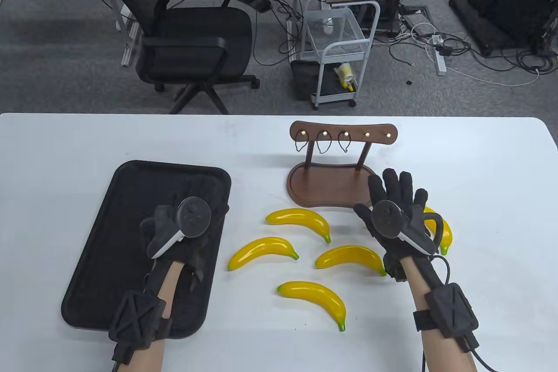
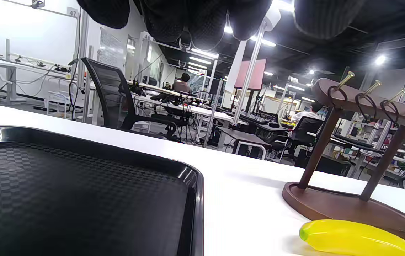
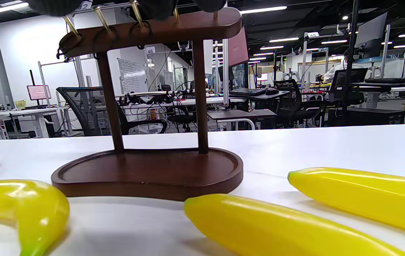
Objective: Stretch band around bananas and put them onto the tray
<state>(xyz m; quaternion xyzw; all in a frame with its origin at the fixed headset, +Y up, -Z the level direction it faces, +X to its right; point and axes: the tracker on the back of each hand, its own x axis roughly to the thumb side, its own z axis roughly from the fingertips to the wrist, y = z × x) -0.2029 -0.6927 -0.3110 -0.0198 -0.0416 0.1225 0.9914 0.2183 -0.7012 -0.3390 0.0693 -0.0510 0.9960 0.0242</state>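
Bananas (image 1: 300,220) loose on the desk (image 1: 479,171) right of the tray (image 1: 130,171), bands (image 1: 323,141) hanging on the wooden rack (image 1: 322,189) behind them, left hand (image 1: 183,223) relaxed over the tray, right hand (image 1: 399,210) spread flat beside the rack

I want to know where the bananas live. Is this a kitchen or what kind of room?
Not a kitchen. It looks like an office-style lab: a black office chair stands behind the white table, loose cables lie on grey carpet, and the wrist views show rows of desks with monitors.

Glossy plastic bananas (image 1: 299,220), wooden rack (image 1: 335,162)
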